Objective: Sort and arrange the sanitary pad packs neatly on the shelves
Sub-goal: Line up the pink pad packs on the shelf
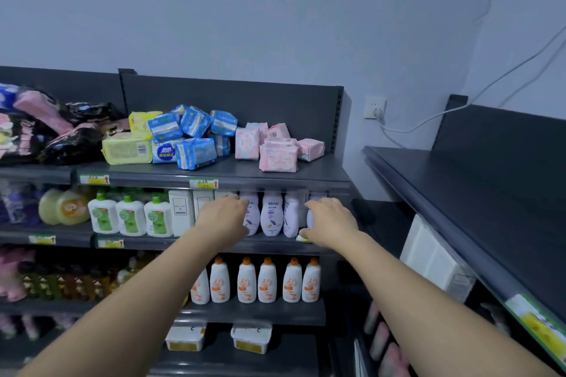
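Both bare forearms extend toward the second shelf: left hand (pixel 225 220) and right hand (pixel 332 222) are palm-down with fingers loosely curled, gripping nothing, in front of the lavender bottles (pixel 271 213). On the top shelf (pixel 318 176) lie the sanitary pad packs (unsorted): blue packs (pixel 196 144) heaped centrally, pink packs (pixel 277 147) just right of them, dark packs (pixel 73 139) piled at left.

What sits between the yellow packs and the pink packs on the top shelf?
In the head view, a jumbled heap of blue packs lies between the yellow packs and pink packs.
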A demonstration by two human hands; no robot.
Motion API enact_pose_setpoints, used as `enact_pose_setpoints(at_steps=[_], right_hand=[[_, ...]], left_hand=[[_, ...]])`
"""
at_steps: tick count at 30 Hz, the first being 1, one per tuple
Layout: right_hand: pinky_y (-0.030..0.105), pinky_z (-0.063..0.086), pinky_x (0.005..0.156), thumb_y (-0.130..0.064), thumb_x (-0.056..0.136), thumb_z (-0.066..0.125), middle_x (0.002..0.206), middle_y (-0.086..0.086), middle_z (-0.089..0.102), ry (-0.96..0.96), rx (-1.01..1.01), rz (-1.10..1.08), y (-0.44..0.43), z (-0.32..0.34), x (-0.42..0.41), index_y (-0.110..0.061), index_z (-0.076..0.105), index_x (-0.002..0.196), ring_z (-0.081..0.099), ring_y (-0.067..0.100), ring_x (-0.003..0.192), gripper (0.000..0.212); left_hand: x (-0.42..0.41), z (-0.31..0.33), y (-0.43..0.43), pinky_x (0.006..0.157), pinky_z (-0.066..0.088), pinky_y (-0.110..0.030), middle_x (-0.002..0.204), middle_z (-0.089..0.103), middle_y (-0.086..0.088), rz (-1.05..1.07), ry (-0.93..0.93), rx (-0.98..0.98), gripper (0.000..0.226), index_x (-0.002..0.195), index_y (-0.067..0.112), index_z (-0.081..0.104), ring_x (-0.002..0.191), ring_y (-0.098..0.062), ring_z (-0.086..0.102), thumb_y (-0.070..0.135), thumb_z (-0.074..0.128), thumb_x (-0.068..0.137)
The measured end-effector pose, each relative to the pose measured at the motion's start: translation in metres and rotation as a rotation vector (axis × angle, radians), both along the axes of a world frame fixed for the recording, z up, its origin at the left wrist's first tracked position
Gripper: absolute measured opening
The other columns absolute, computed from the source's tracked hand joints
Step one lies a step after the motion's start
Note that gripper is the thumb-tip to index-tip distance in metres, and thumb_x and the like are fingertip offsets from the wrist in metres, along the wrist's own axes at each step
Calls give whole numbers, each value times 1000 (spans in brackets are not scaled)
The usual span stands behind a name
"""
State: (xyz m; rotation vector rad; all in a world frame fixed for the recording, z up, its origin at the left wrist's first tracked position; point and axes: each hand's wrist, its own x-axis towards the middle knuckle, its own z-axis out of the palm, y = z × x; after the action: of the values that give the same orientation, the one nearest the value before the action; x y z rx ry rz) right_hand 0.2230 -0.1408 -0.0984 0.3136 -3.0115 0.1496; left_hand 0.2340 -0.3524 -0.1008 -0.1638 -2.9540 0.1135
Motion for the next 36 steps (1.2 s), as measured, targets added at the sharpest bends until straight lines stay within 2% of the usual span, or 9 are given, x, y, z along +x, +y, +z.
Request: enact_pose_setpoints(at_steps=[2, 9, 19, 24, 27, 29, 32, 34, 36], right_hand=[[39, 41, 97, -42, 84, 65, 136, 6, 47, 14, -10, -8, -8, 3, -31, -19, 47, 135, 38, 27, 129, 59], [40, 44, 95, -43, 86, 63, 133, 6, 48, 34, -33, -22, -31, 3, -118, -18, 47, 135, 39, 26, 128, 58], [40, 43, 99, -44, 85, 65, 138, 6, 44, 36, -97, -4, -39, -9, -221, -17, 45, 138, 38, 27, 129, 63], [41, 42, 102, -41, 85, 66, 147, 3, 33, 66, -135, 43, -41, -8, -283, -17, 41, 141, 35, 27, 132, 66], [42, 42, 102, -38, 86, 66, 159, 2, 14, 49, -191, 45, -40, -9, -318, -22, 32, 146, 29, 28, 138, 71], [43, 40, 104, -41, 89, 62, 162, 1, 2, 16, -252, 40, -39, -13, -337, -24, 21, 151, 24, 27, 142, 76], [42, 38, 105, -47, 93, 51, 160, 6, 10, 31, -404, 8, -40, -18, -360, -20, 10, 153, 29, 29, 141, 78], [41, 41, 102, -49, 95, 44, 152, 12, 28, 32, -573, -79, -39, -20, -372, -16, 18, 152, 39, 32, 133, 70], [39, 45, 96, -49, 97, 38, 133, 11, 53, -53, -721, -142, -40, -22, -380, -18, 48, 135, 52, 32, 118, 50]], left_hand=[[-30, 4, -7, 85, 44, -34, 123, 53, -3, -5, 5, 0, 42, 124, 16, 48, 117, -23, 50, 39, 61, 90], [-121, 5, -28, 98, 44, -37, 133, 51, -3, -37, 23, 15, 52, 133, 17, 46, 125, -22, 45, 41, 61, 89], [-221, -15, -29, 97, 42, -37, 137, 48, -3, -27, -44, 31, 52, 134, 18, 45, 128, -22, 43, 40, 61, 90], [-273, -11, -27, 97, 44, -38, 138, 47, -2, 16, -52, 60, 54, 135, 18, 44, 128, -22, 43, 39, 61, 89], [-302, -6, -21, 90, 46, -39, 134, 50, -3, 30, -30, 105, 54, 137, 18, 41, 122, -24, 47, 37, 59, 90], [-318, -6, -15, 86, 46, -39, 131, 52, -6, 37, -24, 201, 53, 138, 17, 37, 117, -26, 51, 39, 54, 92], [-341, -6, -9, 86, 47, -38, 132, 55, -9, 84, -81, 499, 57, 143, 20, 29, 112, -29, 55, 48, 45, 96], [-353, -5, -6, 91, 50, -42, 140, 50, -11, 119, -156, 744, 67, 150, 23, 21, 109, -32, 59, 57, 38, 96], [-363, -5, -4, 87, 54, -48, 147, 42, -10, 156, -232, 1006, 75, 151, 24, 22, 107, -36, 61, 67, 34, 91]])
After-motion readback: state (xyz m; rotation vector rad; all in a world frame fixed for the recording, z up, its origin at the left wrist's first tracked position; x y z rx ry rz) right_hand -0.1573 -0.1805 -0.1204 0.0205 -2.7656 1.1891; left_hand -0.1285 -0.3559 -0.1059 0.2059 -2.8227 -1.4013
